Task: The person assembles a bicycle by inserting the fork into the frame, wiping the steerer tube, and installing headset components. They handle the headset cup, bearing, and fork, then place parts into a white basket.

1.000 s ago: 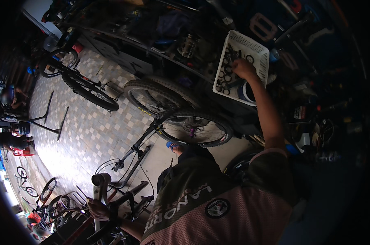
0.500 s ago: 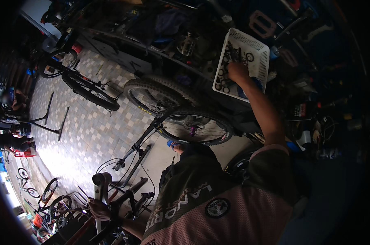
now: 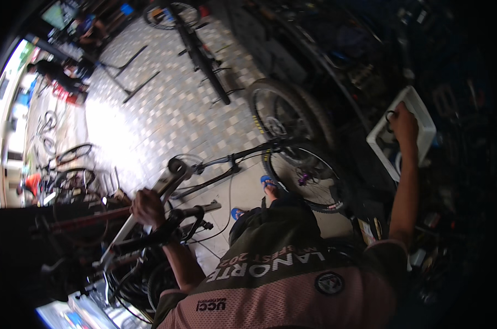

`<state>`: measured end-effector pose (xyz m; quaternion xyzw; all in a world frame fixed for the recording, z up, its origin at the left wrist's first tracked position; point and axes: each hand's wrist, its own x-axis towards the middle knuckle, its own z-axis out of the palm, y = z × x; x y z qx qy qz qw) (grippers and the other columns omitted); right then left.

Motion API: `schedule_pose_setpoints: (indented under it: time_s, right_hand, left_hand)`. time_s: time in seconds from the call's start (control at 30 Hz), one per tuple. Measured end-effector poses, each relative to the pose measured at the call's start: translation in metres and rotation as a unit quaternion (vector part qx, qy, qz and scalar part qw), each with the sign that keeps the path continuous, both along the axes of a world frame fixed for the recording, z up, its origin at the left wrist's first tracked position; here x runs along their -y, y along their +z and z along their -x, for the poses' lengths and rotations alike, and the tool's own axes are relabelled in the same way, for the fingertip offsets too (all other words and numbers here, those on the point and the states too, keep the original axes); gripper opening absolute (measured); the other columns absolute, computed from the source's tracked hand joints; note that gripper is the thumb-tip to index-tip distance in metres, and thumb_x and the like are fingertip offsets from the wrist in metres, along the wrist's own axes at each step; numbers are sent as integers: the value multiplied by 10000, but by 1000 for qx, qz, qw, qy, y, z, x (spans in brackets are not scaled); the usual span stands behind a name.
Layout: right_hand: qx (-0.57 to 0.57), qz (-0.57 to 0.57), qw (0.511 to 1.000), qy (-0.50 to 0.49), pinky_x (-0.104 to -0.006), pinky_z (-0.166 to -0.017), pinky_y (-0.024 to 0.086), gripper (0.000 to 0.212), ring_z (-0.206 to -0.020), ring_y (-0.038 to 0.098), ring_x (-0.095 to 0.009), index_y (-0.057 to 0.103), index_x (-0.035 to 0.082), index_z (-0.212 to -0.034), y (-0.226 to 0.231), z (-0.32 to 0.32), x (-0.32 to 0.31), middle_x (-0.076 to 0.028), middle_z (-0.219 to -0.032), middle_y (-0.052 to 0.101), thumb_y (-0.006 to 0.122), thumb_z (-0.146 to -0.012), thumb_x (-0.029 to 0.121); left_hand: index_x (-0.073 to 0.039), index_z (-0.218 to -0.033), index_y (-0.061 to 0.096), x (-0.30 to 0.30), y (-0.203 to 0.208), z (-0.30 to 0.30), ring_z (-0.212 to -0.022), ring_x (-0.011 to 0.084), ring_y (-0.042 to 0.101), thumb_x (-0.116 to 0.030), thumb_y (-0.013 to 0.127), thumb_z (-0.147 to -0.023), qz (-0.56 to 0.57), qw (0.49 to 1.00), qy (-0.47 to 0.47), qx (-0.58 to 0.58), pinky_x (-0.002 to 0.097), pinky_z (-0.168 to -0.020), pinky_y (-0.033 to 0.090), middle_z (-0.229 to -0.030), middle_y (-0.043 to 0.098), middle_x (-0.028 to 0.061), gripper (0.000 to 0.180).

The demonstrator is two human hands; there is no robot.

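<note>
My left hand [image 3: 148, 208] is closed round the tube of a white bicycle frame [image 3: 121, 234], just below its open head tube [image 3: 177, 168]. At the right, my right arm reaches out to a white plastic basket [image 3: 427, 116] on the bench. My right hand [image 3: 405, 123] is over the basket, its fingers pinching a dark ring [image 3: 390, 117]. The small parts in the basket are blurred and partly covered by that hand.
Bicycle wheels [image 3: 284, 112] and a dark bike frame [image 3: 232, 160] lie ahead of my sandalled feet [image 3: 268, 184]. Another bicycle [image 3: 196, 55] rests on the tiled floor [image 3: 166, 104]. People [image 3: 62, 77] sit at far left, near a metal stand [image 3: 128, 77].
The view has swung left, so the basket appears farther right. My right hand has come up from the parts with a ring in its fingers. The left hand keeps its grip on the frame.
</note>
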<state>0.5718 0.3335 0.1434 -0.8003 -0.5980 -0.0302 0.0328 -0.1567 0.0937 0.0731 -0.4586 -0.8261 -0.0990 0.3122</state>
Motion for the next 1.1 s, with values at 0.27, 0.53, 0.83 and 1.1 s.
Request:
schedule_pose_setpoints:
  time_s: [0.27, 0.53, 0.83, 1.1]
  right_hand:
    - [-353, -55, 814, 459, -387, -777, 583, 158, -925, 781, -275, 731, 24, -1106, 54, 333, 25, -149, -998, 784, 744, -959, 83]
    - [-281, 8, 740, 611, -454, -823, 589, 187, -945, 745, -336, 753, 103, -1105, -12, 546, 54, -107, -1052, 758, 708, -980, 234]
    - [-209, -16, 761, 614, -456, -854, 596, 144, -974, 736, -320, 761, 114, -1022, -35, 562, 70, -86, -1020, 744, 669, -995, 221]
    - [-215, -33, 768, 603, -440, -868, 589, 136, -1015, 716, -304, 769, 128, -1045, -38, 563, 74, -65, -1027, 763, 733, -960, 228]
  left_hand:
    - [-110, -717, 648, 7, 11, -4, -716, 320, 672, -297, 687, -917, -19, 997, 10, 73, 473, -757, 492, -747, 705, 87, 277]
    - [-92, -707, 670, 9, 12, 1, -683, 306, 676, -289, 692, -916, -73, 992, -23, 101, 451, -738, 486, -702, 693, 96, 288]
    - [-112, -696, 650, 13, 12, 2, -650, 270, 635, -328, 682, -943, -87, 991, -41, 90, 429, -704, 461, -668, 642, 73, 330]
    - [-103, -700, 649, 13, 12, 3, -661, 280, 638, -326, 690, -934, -81, 991, -38, 101, 438, -714, 468, -668, 639, 82, 326]
